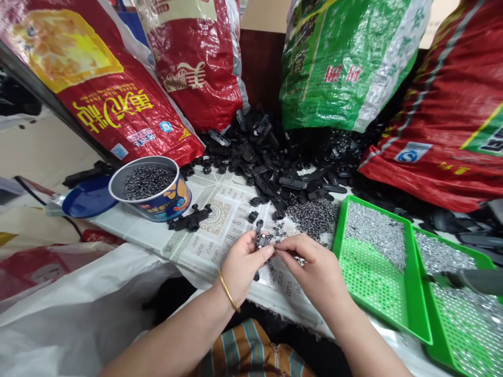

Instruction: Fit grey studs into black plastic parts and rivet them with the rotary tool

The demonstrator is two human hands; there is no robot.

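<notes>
"Where's the black part [263, 240]?"

"In the left hand [243, 263], gripped between thumb and curled fingers. I'd judge it light and stiff, probably plastic, a little slick; best held by its body, clear of the small knobs."

"And the right hand [316, 266]?"

"Thumb and forefinger pinched together at the part's side (on a tiny piece or not, I can't tell)."

"Around them?"

"Small dark pieces [315, 215] just beyond the right hand, a green tray [365, 278] to its right; a tub [168, 203] beyond and left of the left hand."
</notes>
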